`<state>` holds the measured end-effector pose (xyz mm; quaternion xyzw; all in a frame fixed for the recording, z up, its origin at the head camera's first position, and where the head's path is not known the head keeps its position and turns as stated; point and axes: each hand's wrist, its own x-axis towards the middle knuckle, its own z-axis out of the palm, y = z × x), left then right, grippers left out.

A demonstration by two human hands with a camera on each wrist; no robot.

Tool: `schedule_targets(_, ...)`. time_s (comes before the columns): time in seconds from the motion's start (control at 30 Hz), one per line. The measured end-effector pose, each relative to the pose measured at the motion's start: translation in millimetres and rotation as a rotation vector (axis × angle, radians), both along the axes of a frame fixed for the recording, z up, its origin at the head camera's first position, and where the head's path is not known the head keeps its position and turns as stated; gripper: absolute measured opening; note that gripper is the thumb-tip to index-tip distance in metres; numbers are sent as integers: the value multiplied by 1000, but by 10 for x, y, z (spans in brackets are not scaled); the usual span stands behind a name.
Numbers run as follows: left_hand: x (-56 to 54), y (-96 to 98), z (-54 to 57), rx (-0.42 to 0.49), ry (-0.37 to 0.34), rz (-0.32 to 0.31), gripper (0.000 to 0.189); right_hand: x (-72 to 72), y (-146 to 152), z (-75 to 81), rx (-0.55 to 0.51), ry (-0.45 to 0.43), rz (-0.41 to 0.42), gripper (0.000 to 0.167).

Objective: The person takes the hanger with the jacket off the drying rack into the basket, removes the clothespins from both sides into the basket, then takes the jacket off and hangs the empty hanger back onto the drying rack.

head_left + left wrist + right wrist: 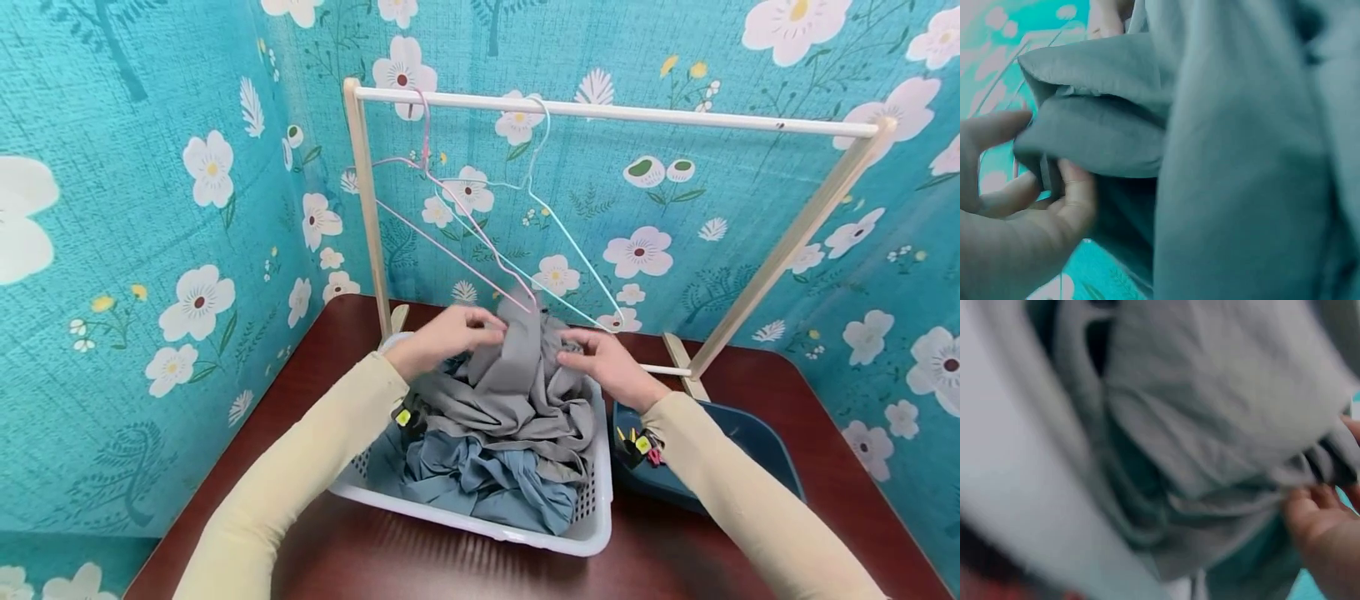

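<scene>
A grey garment [517,358] lies bunched in a white plastic basket [495,529], its upper part raised between both hands. My left hand [454,333] holds its left edge; in the left wrist view, thumb and fingers curl about an open folded hem [1091,137]. On the other side my right hand [611,362] pinches gathered cloth, also visible in the right wrist view [1210,425]. Parts of the fingertips are hidden by the fabric. Under the grey garment, toward the front of the basket, lies a crumpled blue-grey cloth [480,475].
A pink hanger [472,225] and a mint hanger [573,242] hang from a white rail [645,112] on a wooden rack behind the basket. To the right, a dark blue bin [757,433] stands on the dark red table [360,550]. Floral cloth covers the walls.
</scene>
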<state>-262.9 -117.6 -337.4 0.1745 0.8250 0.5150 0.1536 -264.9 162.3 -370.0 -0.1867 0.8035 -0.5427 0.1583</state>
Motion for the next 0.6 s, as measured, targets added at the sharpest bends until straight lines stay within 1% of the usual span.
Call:
schedule_targets(0.03, 36, 26, -23, -63, 11, -30, 20, 29, 4, 2, 90, 35, 40, 57)
schedule_targets(0.07, 69, 60, -46, -130, 22, -59, 22, 55, 2, 8, 162, 53, 79, 57)
schedule_targets(0.17, 131, 177, -151, -371, 72, -133, 24, 113, -31, 13, 317, 89, 210, 57)
schedule_targets(0.23, 160, 262, -237, -517, 105, -180, 27, 131, -71, 4, 394, 120, 289, 51)
schedule_targets(0.3, 188, 334, -333, -623, 112, -218, 27, 137, -121, -22, 441, 146, 371, 40)
schedule_targets(0.33, 202, 364, -381, -662, 106, -234, 30, 136, -149, -38, 464, 159, 415, 33)
schedule_targets(0.4, 217, 401, -461, -698, 75, -255, 35, 132, -193, -63, 495, 182, 497, 24)
schedule_targets(0.43, 218, 408, -488, -701, 57, -264, 37, 132, -203, -64, 507, 187, 527, 26)
schedule_targets(0.47, 216, 409, -498, -698, 44, -270, 37, 139, -207, -51, 514, 170, 542, 27)
schedule_targets(0.5, 208, 400, -500, -696, 45, -279, 37, 145, -203, -27, 525, 145, 540, 29)
schedule_targets(0.53, 197, 386, -483, -686, 47, -289, 36, 150, -188, 3, 539, 133, 518, 32)
schedule_targets(0.6, 180, 337, -396, -655, 58, -313, 28, 152, -142, 77, 525, 103, 425, 35)
